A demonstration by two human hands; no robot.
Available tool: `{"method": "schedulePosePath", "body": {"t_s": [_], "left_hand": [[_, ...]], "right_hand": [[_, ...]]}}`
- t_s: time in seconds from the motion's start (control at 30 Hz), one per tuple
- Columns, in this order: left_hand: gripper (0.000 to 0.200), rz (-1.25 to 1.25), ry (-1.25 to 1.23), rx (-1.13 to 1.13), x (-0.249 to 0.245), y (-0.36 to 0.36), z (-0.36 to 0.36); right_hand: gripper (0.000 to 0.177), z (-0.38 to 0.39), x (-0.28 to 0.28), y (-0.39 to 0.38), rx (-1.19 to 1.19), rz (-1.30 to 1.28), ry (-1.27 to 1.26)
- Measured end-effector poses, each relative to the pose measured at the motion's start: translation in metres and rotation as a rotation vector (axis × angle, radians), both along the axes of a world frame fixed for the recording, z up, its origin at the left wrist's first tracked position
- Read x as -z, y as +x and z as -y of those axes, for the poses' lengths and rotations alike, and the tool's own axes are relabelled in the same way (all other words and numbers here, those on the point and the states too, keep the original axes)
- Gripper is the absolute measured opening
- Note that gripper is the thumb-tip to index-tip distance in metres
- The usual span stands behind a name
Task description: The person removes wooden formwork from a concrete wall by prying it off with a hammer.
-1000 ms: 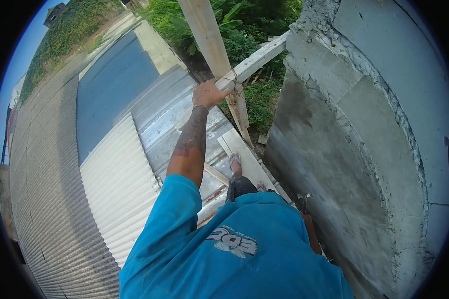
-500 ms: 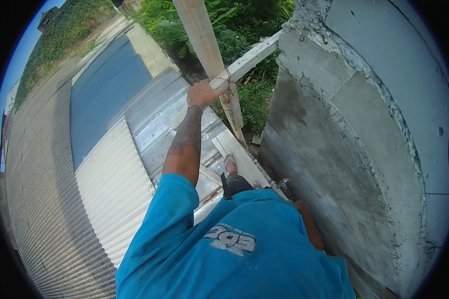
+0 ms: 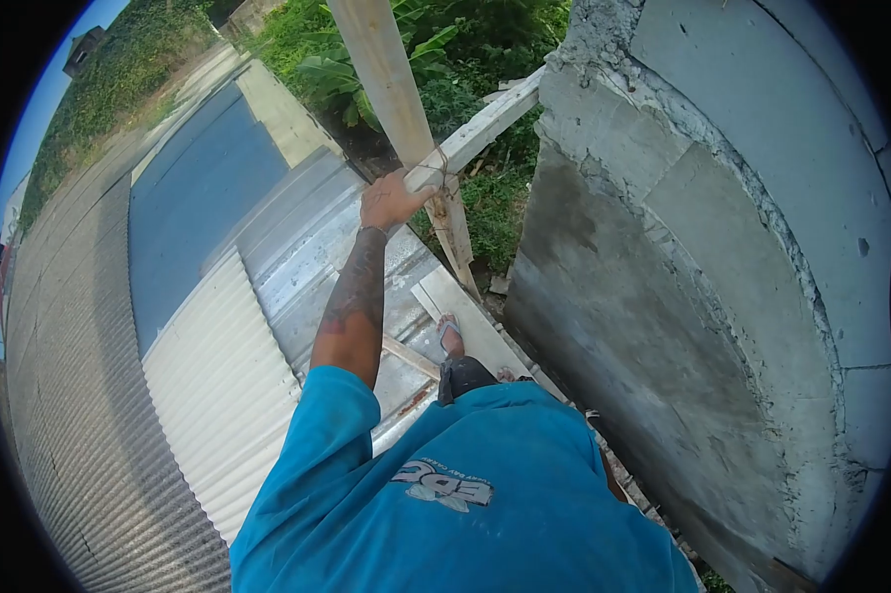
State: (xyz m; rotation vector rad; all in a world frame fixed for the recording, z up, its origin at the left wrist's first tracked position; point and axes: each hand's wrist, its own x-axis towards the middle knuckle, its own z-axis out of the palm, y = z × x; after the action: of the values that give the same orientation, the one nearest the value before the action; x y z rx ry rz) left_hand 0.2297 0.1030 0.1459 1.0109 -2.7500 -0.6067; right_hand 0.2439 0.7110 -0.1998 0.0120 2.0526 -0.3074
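Note:
My left hand point(image 3: 386, 201) is stretched out ahead and closed around a horizontal wooden rail point(image 3: 485, 114). It grips where the rail is lashed with cord to an upright wooden post point(image 3: 381, 69). My tattooed forearm runs back to a blue shirt point(image 3: 465, 494) that fills the lower view. Below, my sandalled foot point(image 3: 450, 338) stands on a pale plank point(image 3: 475, 321) beside the wall. My right hand is hidden behind the shirt, on the wall side.
A rough grey block wall point(image 3: 663, 257) with mortar joints rises close on the right. Corrugated metal roofing point(image 3: 218, 376) slopes away on the left, well below me. Green plants point(image 3: 485, 212) grow on the ground past the post.
My left hand keeps its grip on the rail. My right forearm, seen by the wall earlier, has slipped almost wholly behind the shirt. The view has shifted slightly.

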Motion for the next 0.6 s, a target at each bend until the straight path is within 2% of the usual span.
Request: {"method": "schedulePosePath", "body": {"t_s": [0.33, 0.6], "left_hand": [[0.067, -0.016, -0.013, 0.019, 0.004, 0.001, 0.003], [0.070, -0.052, -0.061, 0.050, 0.031, -0.003, 0.020]], "right_hand": [[0.066, 0.003, -0.003, 0.006, 0.048, -0.024, -0.028], [0.061, 0.001, -0.004, 0.014, 0.088, -0.037, -0.045]]}}
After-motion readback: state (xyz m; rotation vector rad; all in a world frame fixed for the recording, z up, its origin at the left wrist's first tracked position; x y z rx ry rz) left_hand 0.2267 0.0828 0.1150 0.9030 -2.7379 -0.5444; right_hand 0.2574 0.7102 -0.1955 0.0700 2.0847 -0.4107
